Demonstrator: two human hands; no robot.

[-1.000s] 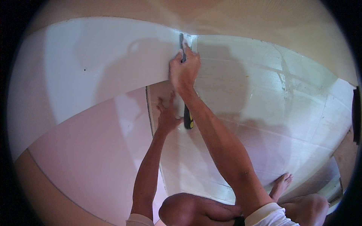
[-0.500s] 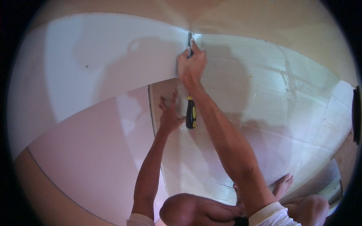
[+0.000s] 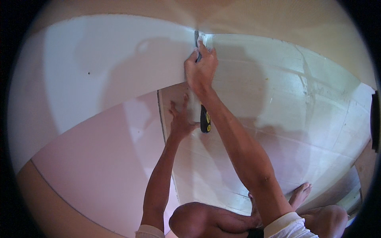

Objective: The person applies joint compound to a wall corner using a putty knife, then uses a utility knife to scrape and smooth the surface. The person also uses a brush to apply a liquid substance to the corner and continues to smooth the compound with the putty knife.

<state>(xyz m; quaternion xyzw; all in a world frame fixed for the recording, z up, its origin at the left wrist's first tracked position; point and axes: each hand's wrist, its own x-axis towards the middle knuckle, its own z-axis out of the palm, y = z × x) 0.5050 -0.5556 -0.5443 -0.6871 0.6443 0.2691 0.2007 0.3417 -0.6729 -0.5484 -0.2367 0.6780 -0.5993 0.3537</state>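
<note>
My right hand (image 3: 201, 69) is closed around a slim dark grey tool (image 3: 197, 36), its kind hidden by my fingers. The tool stands along the edge where the white panel (image 3: 75, 67) meets the pale surface (image 3: 238, 79) marked with lines. My index finger stretches up beside it. Below and to the left, my left hand (image 3: 181, 121) is open with fingers spread, slightly blurred, at the gap beside the pink panel (image 3: 107, 158). Near its thumb lies a black and yellow tool handle (image 3: 205, 121), whose upper end disappears behind my right wrist.
A tan surface (image 3: 254, 18) runs along the far edge. My bent knee (image 3: 194, 218) and bare foot (image 3: 301, 194) are close at the bottom. A dark object (image 3: 374, 121) stands at the right rim. One small dark hole (image 3: 89, 73) marks the white panel.
The view has shifted slightly. The grey tool's top leans a little further left in my right hand, and more of the black and yellow handle is covered by my right arm.
</note>
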